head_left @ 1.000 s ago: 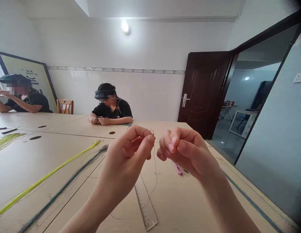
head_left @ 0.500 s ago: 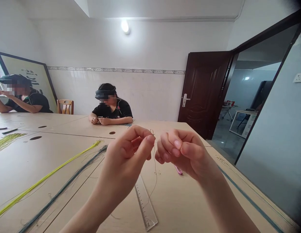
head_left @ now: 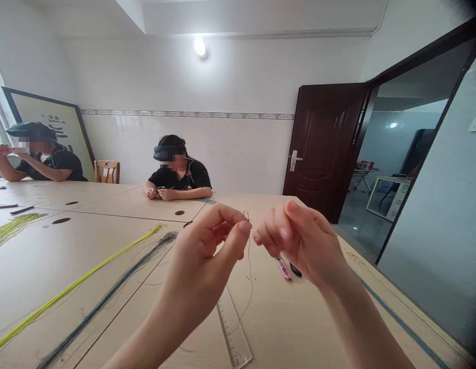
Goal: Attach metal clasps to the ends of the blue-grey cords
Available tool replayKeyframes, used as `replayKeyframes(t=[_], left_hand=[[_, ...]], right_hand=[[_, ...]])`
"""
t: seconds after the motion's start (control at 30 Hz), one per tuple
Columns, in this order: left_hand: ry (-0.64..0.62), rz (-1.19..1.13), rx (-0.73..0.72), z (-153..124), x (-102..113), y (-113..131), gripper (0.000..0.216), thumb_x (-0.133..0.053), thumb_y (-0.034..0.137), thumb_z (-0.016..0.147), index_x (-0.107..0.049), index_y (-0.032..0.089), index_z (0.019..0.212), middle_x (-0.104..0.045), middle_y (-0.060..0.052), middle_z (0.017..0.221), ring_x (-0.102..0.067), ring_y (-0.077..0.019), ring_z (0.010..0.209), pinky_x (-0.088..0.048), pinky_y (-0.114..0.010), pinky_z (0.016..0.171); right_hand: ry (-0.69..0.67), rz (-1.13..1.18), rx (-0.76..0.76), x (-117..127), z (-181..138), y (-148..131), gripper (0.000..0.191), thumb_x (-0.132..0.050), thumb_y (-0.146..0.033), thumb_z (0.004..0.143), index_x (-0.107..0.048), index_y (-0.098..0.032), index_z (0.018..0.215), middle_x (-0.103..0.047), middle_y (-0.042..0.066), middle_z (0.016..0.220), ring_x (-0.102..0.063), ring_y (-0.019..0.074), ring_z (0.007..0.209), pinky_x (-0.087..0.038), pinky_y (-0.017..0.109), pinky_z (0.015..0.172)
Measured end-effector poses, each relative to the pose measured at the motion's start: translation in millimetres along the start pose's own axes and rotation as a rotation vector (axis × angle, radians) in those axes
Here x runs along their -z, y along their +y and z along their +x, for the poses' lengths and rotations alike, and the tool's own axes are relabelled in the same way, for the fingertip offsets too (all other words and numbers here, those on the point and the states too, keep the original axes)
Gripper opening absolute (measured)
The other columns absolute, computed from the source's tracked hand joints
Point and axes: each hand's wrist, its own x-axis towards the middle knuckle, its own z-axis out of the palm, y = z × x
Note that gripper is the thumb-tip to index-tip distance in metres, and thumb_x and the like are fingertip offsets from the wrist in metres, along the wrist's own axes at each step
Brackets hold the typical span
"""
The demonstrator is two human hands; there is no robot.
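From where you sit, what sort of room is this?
Probably a small handcraft workroom. Long bundles of yellow cord and dark cord lie on a big shared table, a clear ruler lies nearby, and two other people sit working on small pieces too.

both forearms are bare up to the lower edge of the view, with no sleeve showing. the left hand point(head_left: 207, 251) and the right hand point(head_left: 299, 241) carry no glove, ring, watch or bracelet; the fingernails are short and unpainted.
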Motion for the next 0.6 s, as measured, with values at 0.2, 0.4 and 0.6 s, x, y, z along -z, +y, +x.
replayKeyframes(t=[0.2, 0.4, 0.6], left_hand=[[0.097, 0.495, -0.192, -8, -3, -6, 0.008, -0.051, 0.022, 0.085, -0.052, 0.023, 0.077, -0.059, 0.006, 0.071, -0.052, -0.0069, 0.059, -0.041, -0.016, 0.051], [0.091, 0.615, -0.27, -14, -1, -13, 0.007, -0.046, 0.025, 0.086, -0.052, 0.026, 0.083, -0.056, 0.004, 0.07, -0.047, -0.0084, 0.05, -0.032, -0.02, 0.041], [0.045, 0.508, -0.204, -12, -1, 0, 0.011, -0.05, 0.019, 0.085, -0.051, 0.022, 0.075, -0.052, 0.005, 0.065, -0.048, -0.0071, 0.055, -0.037, -0.017, 0.047]], right_hand=[[0.089, -0.479, -0.044, -8, -7, -10, 0.019, -0.048, -0.018, 0.09, -0.056, -0.025, 0.105, -0.061, -0.002, 0.092, -0.061, 0.0108, 0.087, -0.049, 0.025, 0.074], [0.154, -0.759, -0.019, -21, -10, -18, 0.014, -0.056, -0.033, 0.088, -0.064, -0.022, 0.091, -0.067, -0.004, 0.088, -0.062, 0.0098, 0.085, -0.048, 0.021, 0.075], [0.172, -0.861, 0.04, -18, -14, -20, 0.008, -0.057, -0.028, 0.088, -0.064, -0.025, 0.087, -0.066, -0.004, 0.081, -0.061, 0.01, 0.079, -0.043, 0.017, 0.053]])
